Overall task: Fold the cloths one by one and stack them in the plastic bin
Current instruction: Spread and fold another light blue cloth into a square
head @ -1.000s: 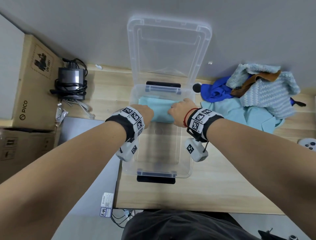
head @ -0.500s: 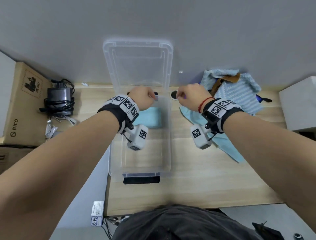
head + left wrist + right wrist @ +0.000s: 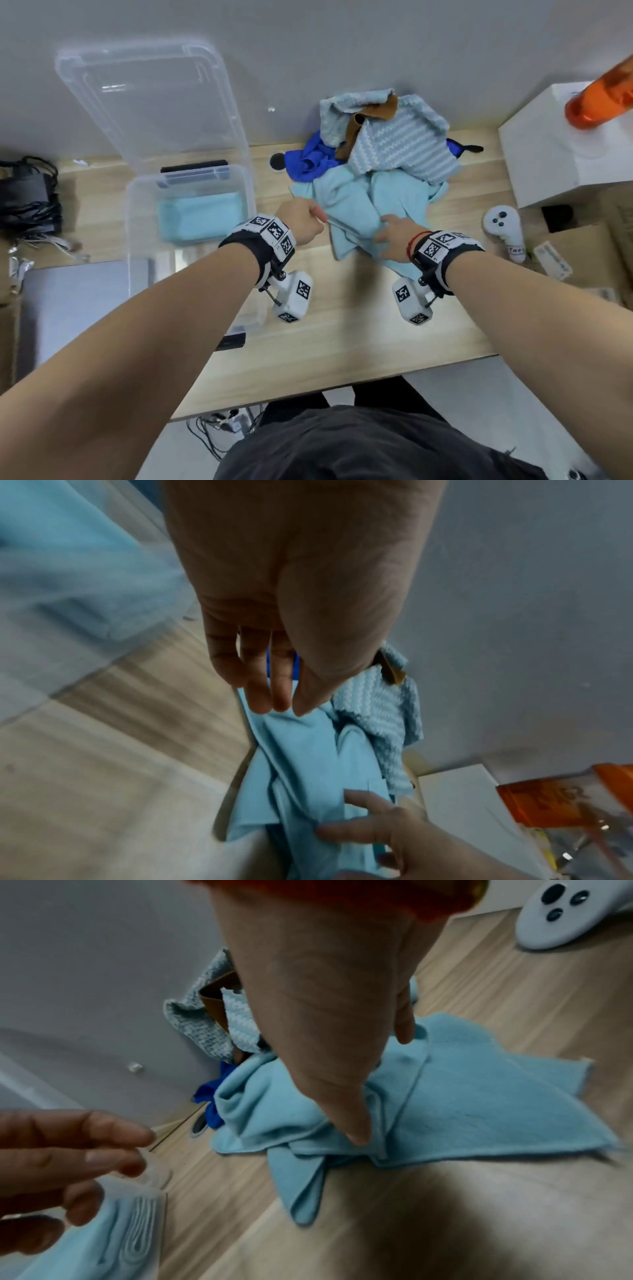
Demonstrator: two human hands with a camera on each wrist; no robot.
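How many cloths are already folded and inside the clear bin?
1: a folded light blue cloth lies at the far end of the plastic bin. The other cloths sit unfolded in a pile on the table to its right; some there may be hidden.

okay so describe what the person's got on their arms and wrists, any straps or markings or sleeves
Both forearms are bare, no sleeves. Each wrist carries a black band topped with white tiles printed with black square codes, on the left hand and the right hand alike. A white boxy camera module with more codes hangs under each band. The right wrist also wears a thin red string.
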